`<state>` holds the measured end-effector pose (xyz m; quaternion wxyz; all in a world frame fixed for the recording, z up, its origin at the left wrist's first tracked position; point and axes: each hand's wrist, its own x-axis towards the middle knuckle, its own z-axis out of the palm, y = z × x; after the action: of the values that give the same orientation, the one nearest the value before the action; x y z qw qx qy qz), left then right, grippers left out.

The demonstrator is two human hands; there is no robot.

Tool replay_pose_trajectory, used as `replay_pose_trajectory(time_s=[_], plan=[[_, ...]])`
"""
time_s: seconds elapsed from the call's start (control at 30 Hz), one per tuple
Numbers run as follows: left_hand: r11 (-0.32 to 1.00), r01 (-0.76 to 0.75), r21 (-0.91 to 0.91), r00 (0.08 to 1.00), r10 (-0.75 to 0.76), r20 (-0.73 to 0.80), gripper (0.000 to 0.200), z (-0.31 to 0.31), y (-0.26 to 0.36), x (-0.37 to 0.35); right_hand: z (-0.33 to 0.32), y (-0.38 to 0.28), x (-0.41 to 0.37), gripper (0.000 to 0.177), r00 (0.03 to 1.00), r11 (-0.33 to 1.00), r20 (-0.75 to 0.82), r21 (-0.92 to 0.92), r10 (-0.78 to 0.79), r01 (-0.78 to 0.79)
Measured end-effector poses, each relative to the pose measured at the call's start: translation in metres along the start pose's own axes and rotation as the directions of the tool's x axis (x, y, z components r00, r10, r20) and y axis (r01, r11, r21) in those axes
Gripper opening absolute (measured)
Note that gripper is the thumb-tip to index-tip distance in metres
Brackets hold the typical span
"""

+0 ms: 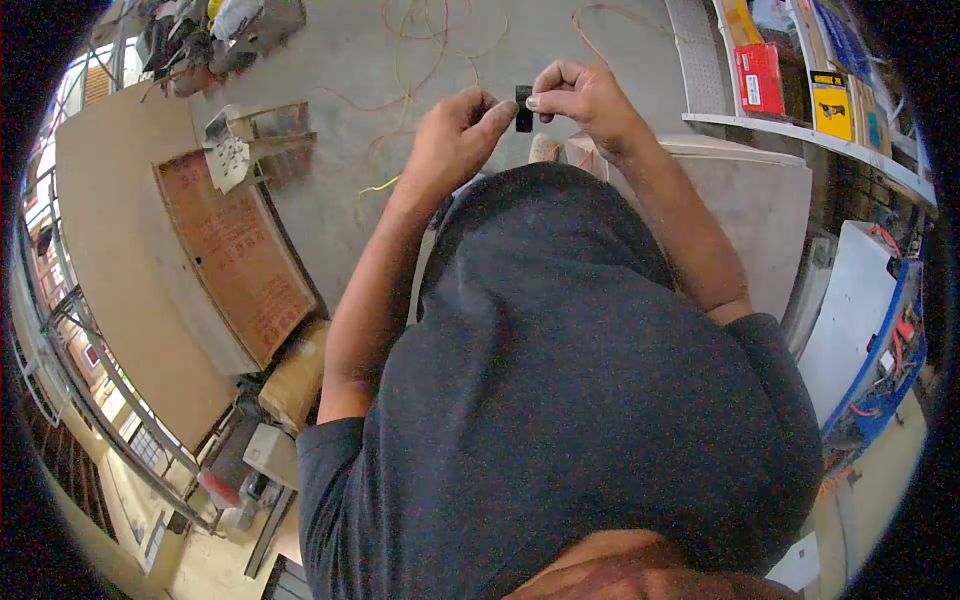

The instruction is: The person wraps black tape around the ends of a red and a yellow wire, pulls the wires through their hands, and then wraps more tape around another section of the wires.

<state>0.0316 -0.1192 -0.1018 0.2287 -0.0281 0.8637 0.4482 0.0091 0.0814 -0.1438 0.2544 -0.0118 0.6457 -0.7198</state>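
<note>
A small, dark, flat rectangular piece (524, 121) is held out in front of my body, over the concrete floor. My left hand (466, 125) pinches its left side between thumb and fingers. From the other side, my right hand (585, 103) grips its upper right part with thumb and forefinger. The piece looks black and upright; its exact kind is too small to make out. Just below it, the light-coloured tip of a shoe (543, 149) shows.
Thin red and yellow cords (410, 95) trail over the floor (340, 60). At right stand a pale box-like cabinet (740, 190) and a white shelf (800, 133) with a red box (760, 78) and a yellow box (832, 105). Large boards (130, 230) and a small stand (270, 130) are at left.
</note>
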Motion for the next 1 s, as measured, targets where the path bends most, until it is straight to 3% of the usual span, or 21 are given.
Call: replay_pose_trajectory(time_s=[0.13, 0.23, 0.3, 0.37, 0.5, 0.57, 0.7, 0.87, 1.0], plan=[[0.997, 0.053, 0.056, 0.996, -0.056, 0.064, 0.036, 0.006, 0.007, -0.001, -0.006, 0.001, -0.004, 0.014, 0.995, 0.996, 0.063, -0.041, 0.081, -0.078], [1.000, 0.008, 0.026, 0.999, -0.009, 0.031, 0.037, 0.015, 0.000, 0.002, -0.015, 0.005, -0.002, 0.019, 0.982, 0.990, 0.134, -0.066, 0.135, -0.128], [0.995, -0.034, -0.090, 0.999, 0.036, 0.027, 0.036, 0.017, -0.002, 0.002, -0.019, 0.007, 0.000, 0.022, 0.974, 0.987, 0.165, -0.072, 0.157, -0.147], [0.996, -0.025, -0.082, 0.999, 0.026, 0.019, 0.035, 0.015, -0.003, 0.004, -0.023, 0.004, 0.003, 0.029, 0.983, 0.968, 0.134, -0.234, 0.124, -0.090], [0.996, -0.041, -0.075, 0.999, 0.041, -0.006, 0.035, 0.013, -0.005, 0.007, -0.027, 0.006, 0.021, 0.037, 0.977, 0.966, 0.142, -0.227, 0.161, -0.126], [0.997, -0.041, -0.062, 0.999, 0.042, 0.006, 0.035, 0.010, -0.003, 0.007, -0.028, 0.010, 0.031, 0.045, 0.968, 0.909, 0.129, -0.388, 0.217, -0.152], [0.996, -0.089, -0.032, 0.996, 0.088, -0.013, 0.034, 0.012, -0.002, 0.007, -0.018, -0.002, 0.036, 0.046, 0.965, 0.917, 0.155, -0.373, 0.209, -0.139], [0.988, -0.131, -0.077, 0.991, 0.130, -0.028, 0.031, 0.013, -0.002, 0.007, -0.013, -0.010, 0.045, 0.043, 0.928, 0.843, 0.222, -0.517, 0.299, -0.148], [0.982, -0.157, -0.100, 0.988, 0.157, -0.011, 0.027, 0.015, -0.010, 0.009, -0.007, -0.020, 0.043, 0.044, 0.868, 0.873, 0.275, -0.390, 0.414, -0.293]])
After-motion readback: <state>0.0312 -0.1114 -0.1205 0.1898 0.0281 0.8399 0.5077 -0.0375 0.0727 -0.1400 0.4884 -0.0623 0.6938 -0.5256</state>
